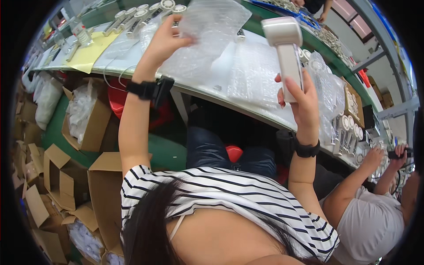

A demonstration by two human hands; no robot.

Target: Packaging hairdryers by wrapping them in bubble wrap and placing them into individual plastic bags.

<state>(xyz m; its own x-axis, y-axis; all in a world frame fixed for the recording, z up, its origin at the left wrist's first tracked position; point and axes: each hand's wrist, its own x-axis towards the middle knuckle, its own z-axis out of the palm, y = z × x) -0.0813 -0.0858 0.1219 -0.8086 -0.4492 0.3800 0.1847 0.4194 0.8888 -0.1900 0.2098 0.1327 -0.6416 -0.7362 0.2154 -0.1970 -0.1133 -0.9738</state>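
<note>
Round-headed white plastic device (287,54), grasped by right grip (303,96), could be dropped if loosened; hold of left grip (164,43) cannot be told.

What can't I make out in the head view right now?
Head view: bubble wrap, upper end cut off by the top edge.
Head view: left hand, whether it grips the wrap; thumb tip blurred.
Head view: white device, lower handle partly hidden by the right hand.
Head view: co-worker, cut off by the dark rim.

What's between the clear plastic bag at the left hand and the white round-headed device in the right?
Mostly flat, clear bubble-wrap pieces, lying lower; head view.
</note>
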